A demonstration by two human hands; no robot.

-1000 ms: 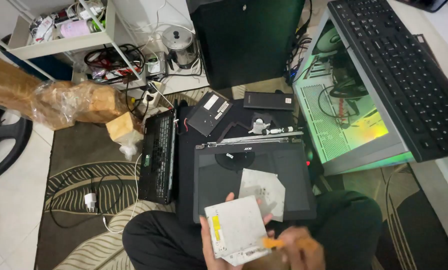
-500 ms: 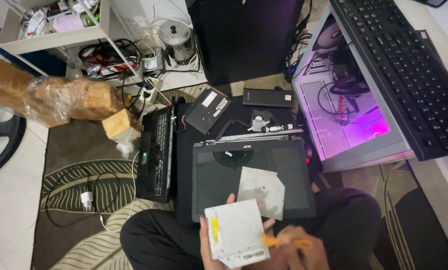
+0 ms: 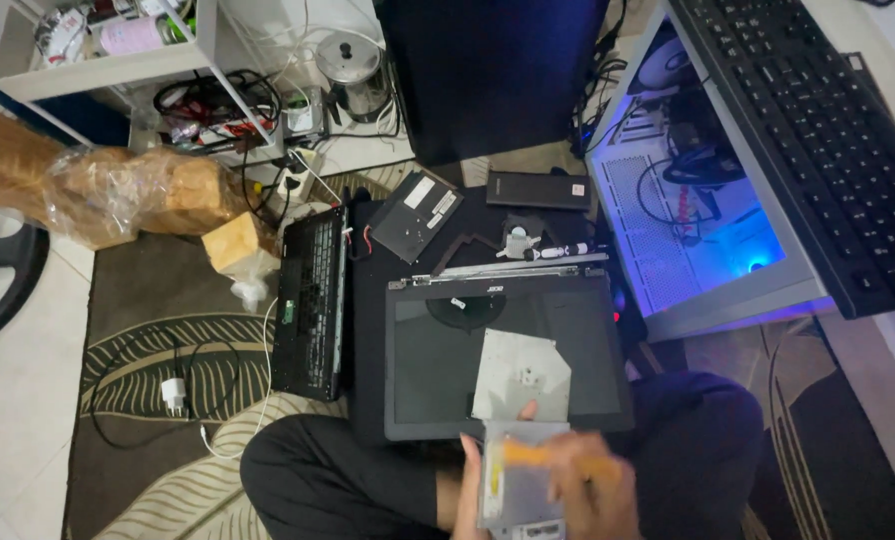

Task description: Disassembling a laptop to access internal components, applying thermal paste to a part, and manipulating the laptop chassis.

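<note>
Laptop parts cover the floor ahead of the seated person: a detached laptop screen panel (image 3: pixel 508 350) lies flat at the middle of the view, with a silver metal plate (image 3: pixel 521 375) resting on its lower half, and a loose laptop keyboard (image 3: pixel 311 300) lies at nine o'clock from the panel. At twelve o'clock from it sit a small fan (image 3: pixel 517 239) and a dark rectangular cover (image 3: pixel 416 216), and at two o'clock a lit desktop case (image 3: pixel 703 230) glows blue. The thing being worked on is a slim silver optical drive (image 3: pixel 513 485), held over the lap at six o'clock from the panel, its top edge just over the panel's near rim. The left hand (image 3: pixel 468 490) is closed on the drive's left edge, thumb on top and fingers under it, so it grips the drive. The right hand (image 3: pixel 593 490) is curled shut round an orange-handled tool (image 3: pixel 548 457), seemingly a small screwdriver, whose tip end points to nine o'clock across the drive; motion blur hides whether the tip touches metal. For good work here, in my judgement, the drive should be braced flat and steady, the tip seated square in the screw head before any turning, pressure kept light so it does not slip and scar the casing, and freed screws kept off the patterned rug (image 3: pixel 148 400).
</note>
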